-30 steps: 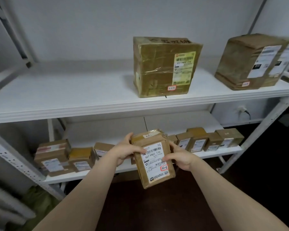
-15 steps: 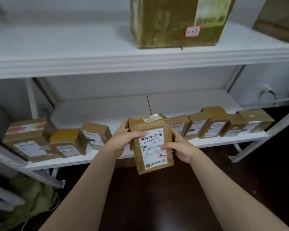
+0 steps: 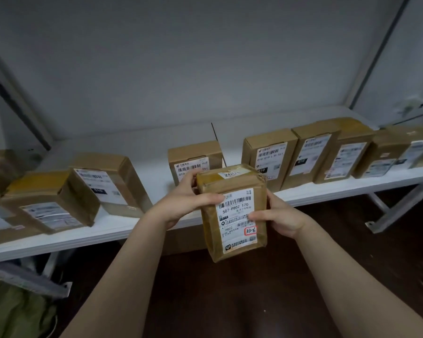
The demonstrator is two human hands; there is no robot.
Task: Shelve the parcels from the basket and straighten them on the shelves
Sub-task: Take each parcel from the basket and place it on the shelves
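Note:
A small taped brown parcel [image 3: 235, 211] with a white barcode label and a red-edged sticker is held upright in front of the low white shelf [image 3: 156, 225]. My left hand [image 3: 185, 200] grips its upper left side, thumb across the label. My right hand [image 3: 282, 219] grips its right edge, thumb on the label. Behind the held parcel stands a small brown box [image 3: 193, 158], partly hidden by my left hand. A gap on the shelf lies between that box and the tilted parcels to the left.
Several brown boxes [image 3: 310, 152] stand in a row along the shelf's right half. Tilted parcels [image 3: 103, 181] and a larger box [image 3: 47, 203] sit on the left. A green bag [image 3: 12, 311] lies on the dark floor at lower left. A shelf leg [image 3: 398, 211] slants at right.
My view has dropped and closed in on the low shelf; the upper shelf has left the frame. Both hands still hold the parcel, now closer to the shelf edge.

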